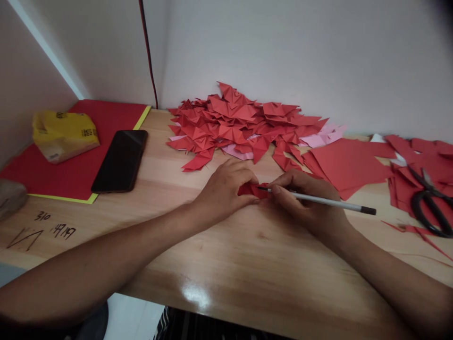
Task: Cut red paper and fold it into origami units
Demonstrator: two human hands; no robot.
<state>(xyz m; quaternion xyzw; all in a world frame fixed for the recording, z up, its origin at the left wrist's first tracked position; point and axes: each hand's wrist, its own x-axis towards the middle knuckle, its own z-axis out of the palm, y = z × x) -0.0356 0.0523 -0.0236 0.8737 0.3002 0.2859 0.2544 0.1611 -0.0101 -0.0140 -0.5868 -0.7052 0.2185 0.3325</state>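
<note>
Midway across the surface [226, 264], the left fingers [247, 200] pinch red paper [252, 191], likely light and easily creased, best held by its edges, while the right fingers [293, 177] pinch a pen [329, 201] near its tip.

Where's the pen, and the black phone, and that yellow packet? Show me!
Pen [327, 200]: head view, on the silver barrel.
Black phone [119, 161]: head view, middle of the dark screen.
Yellow packet [69, 134]: head view, on its wrapper's side.
</note>
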